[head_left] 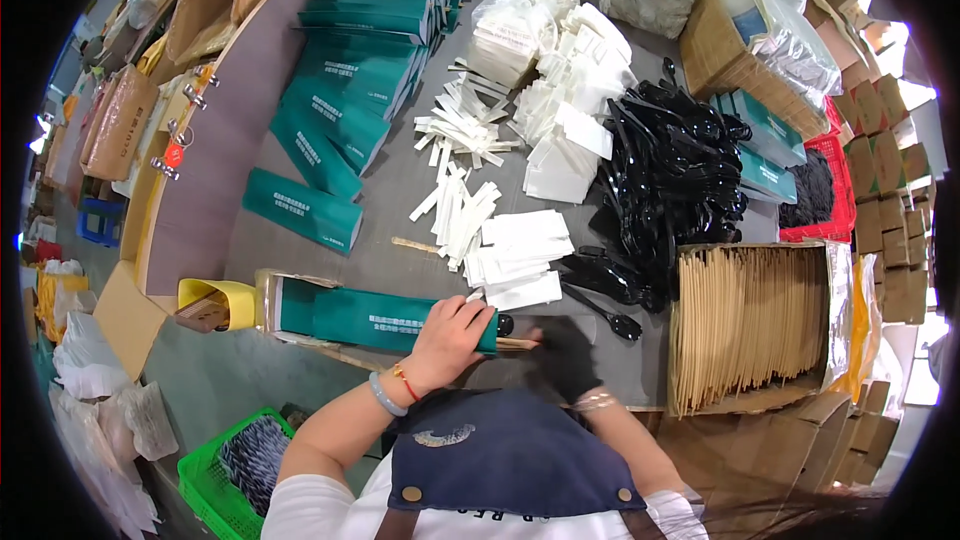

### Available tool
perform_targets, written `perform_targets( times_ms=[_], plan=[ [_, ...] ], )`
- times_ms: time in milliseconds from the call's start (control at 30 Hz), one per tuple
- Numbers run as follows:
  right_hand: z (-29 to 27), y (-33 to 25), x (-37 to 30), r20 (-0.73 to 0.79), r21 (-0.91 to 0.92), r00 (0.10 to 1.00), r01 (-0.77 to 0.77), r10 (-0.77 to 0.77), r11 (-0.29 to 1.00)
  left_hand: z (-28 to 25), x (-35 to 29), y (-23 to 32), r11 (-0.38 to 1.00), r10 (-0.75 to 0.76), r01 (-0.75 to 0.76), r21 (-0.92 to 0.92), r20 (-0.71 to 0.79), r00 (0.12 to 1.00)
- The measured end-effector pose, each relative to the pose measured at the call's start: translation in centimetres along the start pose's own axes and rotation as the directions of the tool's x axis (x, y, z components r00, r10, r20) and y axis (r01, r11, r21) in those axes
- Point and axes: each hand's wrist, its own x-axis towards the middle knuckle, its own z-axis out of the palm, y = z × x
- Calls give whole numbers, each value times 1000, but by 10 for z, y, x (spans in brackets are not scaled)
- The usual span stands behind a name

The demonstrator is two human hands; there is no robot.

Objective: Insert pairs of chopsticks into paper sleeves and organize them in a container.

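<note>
My left hand, bare and with a bracelet at its wrist, is closed over the right end of a long green paper sleeve at the near edge of the table. Out of that end stick a black spoon's tip and thin wooden sticks. Close by on the right, my right hand wears a black glove. Motion smears its fingers, so its grip does not show. Beyond my left hand lie flat white packets and narrow white strips.
Green sleeves fan out at the far left. Black plastic spoons are heaped right of centre. A cardboard box of wooden sticks stands at the right, a yellow container at the left. A green crate is below the table.
</note>
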Motion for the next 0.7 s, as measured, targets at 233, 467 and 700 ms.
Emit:
perform_targets(
  times_ms=[233, 467, 700],
  plan=[
    [-13, -49, 7, -79, -241, 983, 141, -165, 960, -12, 18, 1, 983, 152, -153, 105, 12, 988],
    [-60, -62, 1, -81, -643, 944, 196, -320, 740, -98, 43, -22, 977, 105, -162, 138, 350, 931],
    [-53, -59, -3, -5, -626, 977, 162, -212, 763, -42, -18, -52, 941, -308, 333, 65, -251, 918]
  ],
)
